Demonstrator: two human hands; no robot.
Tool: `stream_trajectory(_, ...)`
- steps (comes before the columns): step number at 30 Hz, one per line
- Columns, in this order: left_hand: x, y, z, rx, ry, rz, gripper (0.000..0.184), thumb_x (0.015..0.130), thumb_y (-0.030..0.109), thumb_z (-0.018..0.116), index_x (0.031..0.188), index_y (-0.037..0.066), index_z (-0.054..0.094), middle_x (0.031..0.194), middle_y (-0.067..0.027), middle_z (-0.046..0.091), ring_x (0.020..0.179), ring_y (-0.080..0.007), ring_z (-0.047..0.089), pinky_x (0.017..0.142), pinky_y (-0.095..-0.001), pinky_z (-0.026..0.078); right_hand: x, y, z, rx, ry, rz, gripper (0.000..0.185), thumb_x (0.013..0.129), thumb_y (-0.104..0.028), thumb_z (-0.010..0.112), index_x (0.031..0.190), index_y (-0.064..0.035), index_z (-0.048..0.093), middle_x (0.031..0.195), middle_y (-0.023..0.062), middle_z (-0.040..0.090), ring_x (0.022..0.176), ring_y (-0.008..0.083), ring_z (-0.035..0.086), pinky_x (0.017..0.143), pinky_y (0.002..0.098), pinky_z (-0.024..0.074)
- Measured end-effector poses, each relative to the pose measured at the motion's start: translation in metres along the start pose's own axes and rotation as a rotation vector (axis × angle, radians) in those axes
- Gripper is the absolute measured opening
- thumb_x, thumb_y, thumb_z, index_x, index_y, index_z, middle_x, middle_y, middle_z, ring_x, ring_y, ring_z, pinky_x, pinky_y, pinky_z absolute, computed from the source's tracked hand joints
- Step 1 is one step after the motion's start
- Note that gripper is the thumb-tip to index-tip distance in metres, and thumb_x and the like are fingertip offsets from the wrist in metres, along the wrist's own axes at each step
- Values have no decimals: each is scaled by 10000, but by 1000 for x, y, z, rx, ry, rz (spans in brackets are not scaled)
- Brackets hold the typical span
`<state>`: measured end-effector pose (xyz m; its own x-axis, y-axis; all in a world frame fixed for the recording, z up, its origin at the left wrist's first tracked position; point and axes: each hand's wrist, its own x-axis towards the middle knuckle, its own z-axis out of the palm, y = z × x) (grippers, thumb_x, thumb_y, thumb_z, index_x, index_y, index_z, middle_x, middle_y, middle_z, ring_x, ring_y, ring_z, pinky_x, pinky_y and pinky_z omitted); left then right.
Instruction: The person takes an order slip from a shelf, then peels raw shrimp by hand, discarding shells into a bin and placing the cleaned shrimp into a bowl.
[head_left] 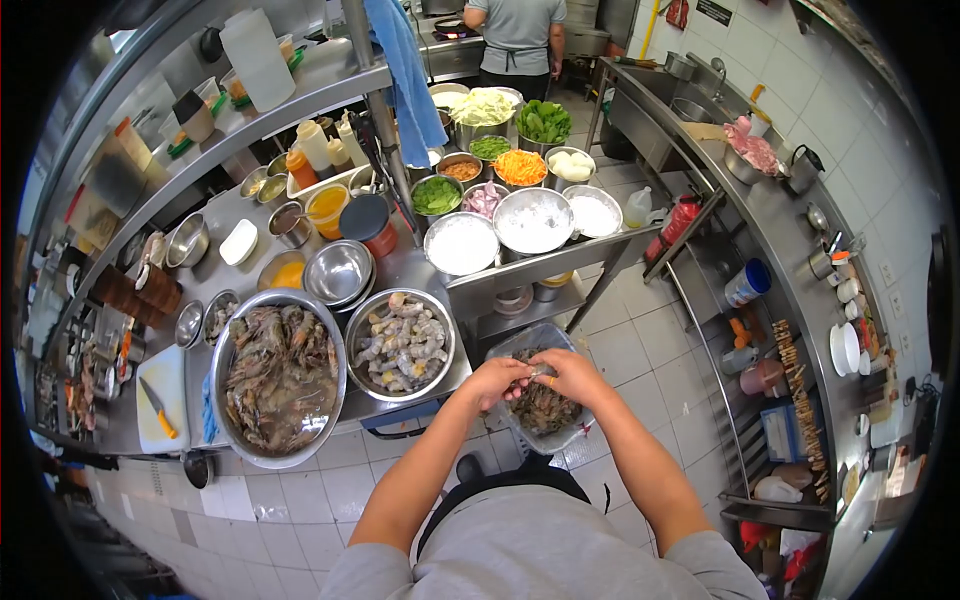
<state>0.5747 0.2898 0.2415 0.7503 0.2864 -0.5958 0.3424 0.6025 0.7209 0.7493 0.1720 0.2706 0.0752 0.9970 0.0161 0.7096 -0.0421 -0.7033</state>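
My left hand (498,382) and my right hand (567,378) meet over a clear plastic bin (583,428), their fingers closed on a greyish shrimp (541,370), partly hidden by the fingers. Brown shrimp heads and shells (545,410) lie in the bin below. On the steel counter to the left, a round metal bowl (452,348) contains peeled shrimp (400,345). Beside it, a large oval basin (341,385) is filled with whole, unpeeled shrimp (275,365) in murky liquid.
A white cutting board (160,390) bears a yellow-handled knife (157,408). Bowls of white powder (461,243), shredded carrot (521,167) and greens (544,121) stand ahead. A person (520,35) stands at the back. A steel sink counter (740,200) runs along the right, near a fire extinguisher (677,222).
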Motion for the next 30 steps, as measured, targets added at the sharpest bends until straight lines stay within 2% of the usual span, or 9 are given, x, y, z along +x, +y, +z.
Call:
stream_trajectory(4, 2, 0, -2, 41, 37, -43, 122, 956, 165, 608, 982, 50, 640, 762, 2, 592, 579, -110, 539, 479, -239, 377, -1, 0, 12, -140, 4, -110, 236, 875, -241, 658, 1078, -126, 688, 924, 151, 709, 875, 343, 677, 767, 448, 539)
stream_trajectory(7, 8, -5, -6, 22, 33, -90, 119, 957, 163, 599, 967, 52, 640, 753, 7, 586, 588, -107, 544, 479, -239, 374, 0, 5, 21, -223, -34, -142, 192, 888, -200, 605, 1044, -133, 696, 860, 152, 705, 804, 351, 683, 713, 458, 545)
stream_trajectory(17, 17, -4, -4, -24, 66, -132, 102, 948, 147, 593, 948, 53, 634, 761, -2, 602, 598, -118, 569, 496, -246, 430, 9, 7, 25, -332, -27, -11, 133, 864, -177, 611, 923, -100, 701, 824, 159, 688, 757, 380, 661, 676, 481, 525)
stream_trajectory(19, 14, -3, -2, -23, 66, -122, 100, 949, 142, 592, 946, 50, 632, 770, -6, 609, 598, -117, 573, 496, -247, 435, 9, 8, 28, -234, 68, -13, 140, 855, -167, 603, 896, -78, 703, 800, 206, 680, 793, 368, 680, 693, 466, 545)
stream_trajectory(23, 12, -6, -1, 21, 28, -44, 112, 953, 112, 596, 1029, 34, 621, 800, -19, 628, 626, -118, 598, 530, -243, 479, 10, 28, 35, -107, 149, 62, 150, 890, -178, 620, 874, -44, 686, 741, 175, 685, 724, 311, 694, 663, 429, 546)
stream_trajectory(25, 12, -4, 0, 53, -15, 6, 138, 953, 105, 601, 1067, 28, 614, 808, -24, 633, 644, -116, 609, 548, -240, 496, 9, 31, 28, 414, 18, 435, 146, 932, -171, 632, 909, -29, 654, 748, 81, 675, 658, 187, 657, 618, 342, 537)
stream_trajectory(26, 11, -4, -1, 115, 9, 75, 165, 949, 96, 610, 1096, 21, 603, 827, -31, 639, 662, -115, 617, 567, -241, 508, 7, 32, 25, 413, 17, 434, 146, 932, -171, 632, 909, -29, 654, 748, 81, 675, 658, 187, 657, 618, 342, 537)
stream_trajectory(28, 8, -2, 0, 179, 34, 144, 196, 945, 86, 620, 1126, 14, 593, 845, -38, 645, 681, -115, 625, 587, -242, 520, 5, 31, 22, 778, -59, 464, 83, 970, -128, 600, 989, -49, 617, 784, -16, 611, 665, 68, 591, 596, 233, 511)
stream_trajectory(30, 7, -2, 5, 65, 149, 202, 232, 937, 78, 637, 1149, 6, 576, 911, -62, 654, 741, -122, 636, 622, -249, 533, 3, 25, 23, 809, -31, 438, 55, 957, -88, 608, 996, -50, 599, 802, -8, 609, 675, 78, 597, 604, 228, 513)
